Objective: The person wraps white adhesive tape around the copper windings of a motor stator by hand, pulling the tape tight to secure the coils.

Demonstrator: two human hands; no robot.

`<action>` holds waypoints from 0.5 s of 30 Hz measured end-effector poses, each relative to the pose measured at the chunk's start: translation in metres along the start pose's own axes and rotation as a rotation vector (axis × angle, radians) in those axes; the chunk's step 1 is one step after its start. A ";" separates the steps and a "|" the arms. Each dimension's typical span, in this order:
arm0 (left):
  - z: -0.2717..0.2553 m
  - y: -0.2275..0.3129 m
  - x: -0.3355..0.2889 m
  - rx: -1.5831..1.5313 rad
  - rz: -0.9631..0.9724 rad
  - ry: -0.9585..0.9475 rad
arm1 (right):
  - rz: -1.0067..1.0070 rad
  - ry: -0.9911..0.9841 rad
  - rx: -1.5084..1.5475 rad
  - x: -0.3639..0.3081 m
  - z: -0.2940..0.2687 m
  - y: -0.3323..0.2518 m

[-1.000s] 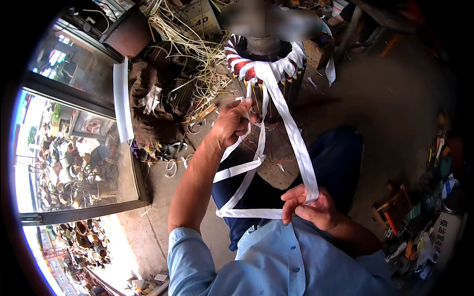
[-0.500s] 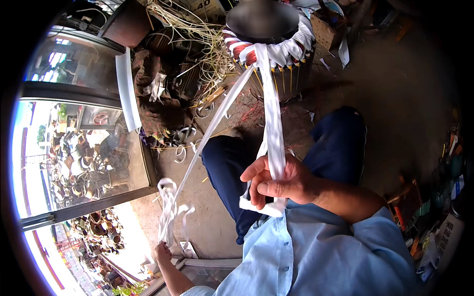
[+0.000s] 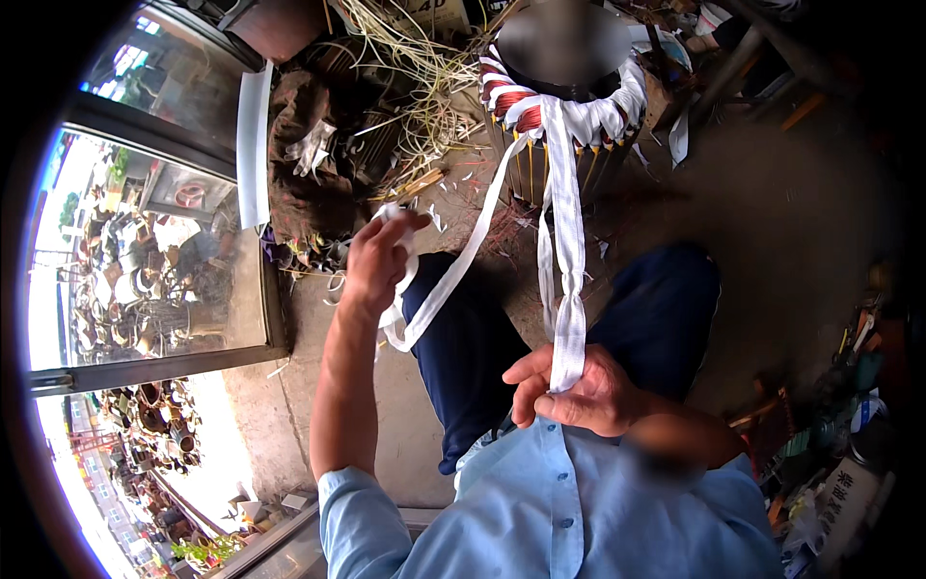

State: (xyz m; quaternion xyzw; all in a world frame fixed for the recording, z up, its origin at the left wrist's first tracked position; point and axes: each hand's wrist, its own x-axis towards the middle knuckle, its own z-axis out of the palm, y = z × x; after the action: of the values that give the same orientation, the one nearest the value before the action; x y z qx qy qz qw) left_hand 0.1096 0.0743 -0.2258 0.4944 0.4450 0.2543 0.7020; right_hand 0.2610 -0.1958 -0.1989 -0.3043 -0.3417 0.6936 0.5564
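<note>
In front of me a motor stator [image 3: 503,145] stands on the floor. Its ring of red copper windings [image 3: 527,118] is partly wrapped in white tape, and yellow leads run down its side. A long strip of white cloth tape [image 3: 563,227] hangs taut from the ring to my right hand [image 3: 588,394]. Thumb and fingers close on that strip close to my shirt. Further left, my left hand [image 3: 379,262] is raised above the floor with a loose bunch of the same tape in its grasp. A slack tape length [image 3: 453,278] droops from it back up to the ring.
A glass door [image 3: 207,261] stands at the left. Pale loose strands [image 3: 420,72] and a dark crumpled cloth [image 3: 304,183] lie at the far left. Tape scraps and red wire bits litter the floor around the stator. Tools and clutter [image 3: 801,425] line the right side.
My left hand has risen from the lower left toward the stator with the tape bunch, and its tape has gone slack. My right hand has moved slightly down and right, straightening its strip.
</note>
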 end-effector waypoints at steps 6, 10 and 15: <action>0.109 0.001 0.039 0.151 -0.016 -0.365 | -0.063 0.081 -0.290 -0.025 0.020 0.006; 0.062 -0.011 0.039 0.079 0.093 -0.341 | -0.112 0.037 -0.485 -0.020 0.027 -0.007; -0.059 0.006 -0.023 0.363 0.199 -0.105 | -0.249 -0.047 -0.645 0.010 0.033 -0.050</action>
State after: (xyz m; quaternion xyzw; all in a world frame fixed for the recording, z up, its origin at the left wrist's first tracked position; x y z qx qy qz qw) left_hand 0.0474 0.0859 -0.2184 0.6668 0.3955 0.2120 0.5950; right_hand 0.2604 -0.1828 -0.1393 -0.4045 -0.5905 0.4835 0.5038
